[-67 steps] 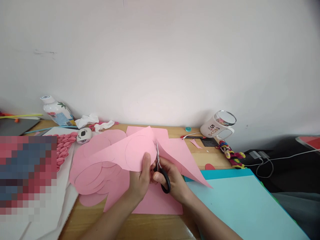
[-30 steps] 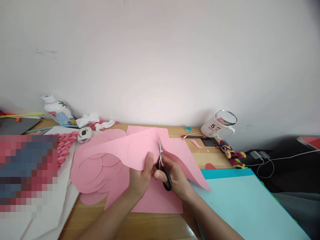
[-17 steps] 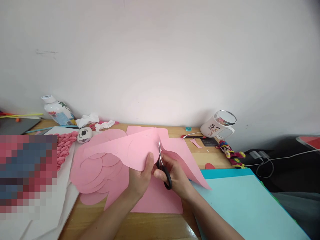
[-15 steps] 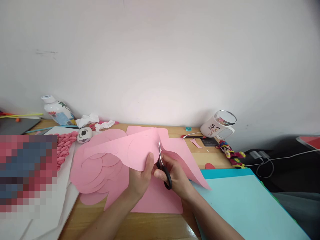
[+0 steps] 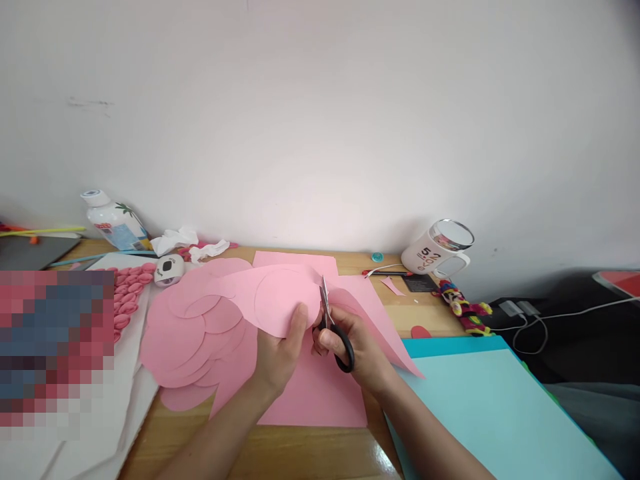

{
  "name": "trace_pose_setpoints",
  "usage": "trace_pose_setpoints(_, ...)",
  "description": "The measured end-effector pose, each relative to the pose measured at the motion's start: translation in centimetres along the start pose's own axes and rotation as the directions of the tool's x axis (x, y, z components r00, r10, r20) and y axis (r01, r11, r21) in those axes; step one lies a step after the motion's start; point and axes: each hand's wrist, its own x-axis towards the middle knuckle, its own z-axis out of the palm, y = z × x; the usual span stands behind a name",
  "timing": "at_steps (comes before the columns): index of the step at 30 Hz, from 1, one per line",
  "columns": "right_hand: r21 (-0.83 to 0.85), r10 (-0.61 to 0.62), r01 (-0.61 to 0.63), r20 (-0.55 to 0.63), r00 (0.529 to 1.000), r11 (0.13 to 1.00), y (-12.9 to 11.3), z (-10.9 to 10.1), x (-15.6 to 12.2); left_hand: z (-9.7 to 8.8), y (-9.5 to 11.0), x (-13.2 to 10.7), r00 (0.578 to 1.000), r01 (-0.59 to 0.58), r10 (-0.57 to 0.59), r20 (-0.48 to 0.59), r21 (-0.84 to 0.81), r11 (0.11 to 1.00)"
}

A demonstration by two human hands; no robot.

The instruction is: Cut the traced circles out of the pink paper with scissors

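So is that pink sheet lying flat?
No, lifted: the left hand holds the sheet bowed up; the right hand works scissors into its edge.

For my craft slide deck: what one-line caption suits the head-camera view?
Left hand holds a pink paper sheet while the right hand cuts it with black-handled scissors.

A sheet of paper point(image 5: 280, 300) rises off the desk point(image 5: 310, 453), pinched by the left hand point(image 5: 280, 353). Just to its right, the right hand point(image 5: 357, 350) holds scissors point(image 5: 336, 330), blades up at the sheet's edge. Under both hands lies a flat sheet point(image 5: 320, 400). Left of the left hand sits a pile of cut rounds point(image 5: 190, 333). Beyond that pile, toward the wall, are a punch point(image 5: 169, 269), crumpled tissue point(image 5: 175, 239) and a bottle point(image 5: 113, 220). Right of the right hand lies a large card point(image 5: 480, 407), with a mug point(image 5: 435, 252) behind it.
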Motion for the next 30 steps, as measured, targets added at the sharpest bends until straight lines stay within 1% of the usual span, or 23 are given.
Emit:
trace_pose_setpoints(4, -0.029, -0.019, 0.019, 0.003, 1.0, 0.999, -0.2, 0.1, 0.0, 0.0, 0.1, 0.1, 0.999, 0.043, -0.043, 0.015, -0.031, 0.999)
trace_pose_setpoints(8, -0.087, -0.028, 0.03, 0.025, 0.999, 0.996, -0.5, 0.1, 0.1, -0.2, 0.1, 0.4, 0.999, 0.044, -0.044, 0.009, -0.057, 0.997)
trace_pose_setpoints(10, -0.099, -0.034, 0.037, 0.033, 0.999, 0.994, -0.7, 0.1, 0.1, -0.3, 0.1, 0.6, 0.999, 0.029, -0.027, 0.046, -0.054, 0.998)
trace_pose_setpoints(12, -0.104, -0.049, 0.051, 0.024, 0.999, 0.993, -0.7, 0.0, 0.1, -0.5, 0.1, 0.8, 0.994, 0.024, -0.02, 0.105, -0.042, 0.999)
trace_pose_setpoints(14, -0.102, -0.057, 0.058, 0.013, 0.998, 0.993, -0.7, -0.1, 0.1, -0.6, 0.2, 0.9, 0.984, 0.042, -0.037, 0.176, -0.025, 0.999)
trace_pose_setpoints(16, -0.093, -0.055, 0.056, 0.014, 0.998, 0.994, -0.7, -0.2, 0.2, -0.7, 0.3, 1.1, 0.976, 0.067, -0.064, 0.21, -0.007, 0.998)
trace_pose_setpoints(19, -0.088, -0.051, 0.052, 0.008, 0.999, 0.995, -0.5, -0.4, 0.2, -0.9, 0.3, 1.4, 0.973, 0.096, -0.093, 0.212, 0.0, 0.995)
trace_pose_setpoints(23, -0.084, -0.049, 0.045, -0.038, 0.998, 0.995, -0.4, -0.3, 0.1, -1.0, 0.1, 1.7, 0.96, 0.151, -0.144, 0.238, -0.015, 0.988)
trace_pose_setpoints(30, -0.112, -0.07, 0.064, -0.047, 0.996, 0.992, -0.3, -0.1, 0.1, -1.0, 0.1, 1.5, 0.981, 0.109, -0.099, 0.167, -0.051, 0.993)
